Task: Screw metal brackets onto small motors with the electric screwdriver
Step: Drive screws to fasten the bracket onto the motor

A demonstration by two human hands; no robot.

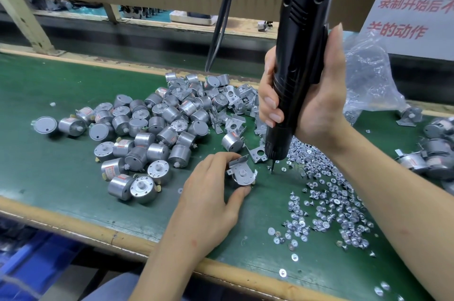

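Observation:
My left hand (208, 192) pinches a small silver motor (242, 178) between thumb and fingers, with a metal bracket (239, 162) sitting on its face. My right hand (312, 97) grips the black electric screwdriver (298, 60) upright. Its bit tip (272, 170) points down at the green mat just right of the motor, at the edge of a spread of loose screws (329, 202). A pile of bare motors (147, 133) lies to the left, and loose brackets (233, 106) lie behind the held motor.
The work surface is a green mat (49, 94) with a wooden front edge (98, 230). A clear plastic bag (368, 74) lies at the right rear, more bracketed motors (432, 153) at the far right. The screwdriver's black cable (221, 20) hangs from above.

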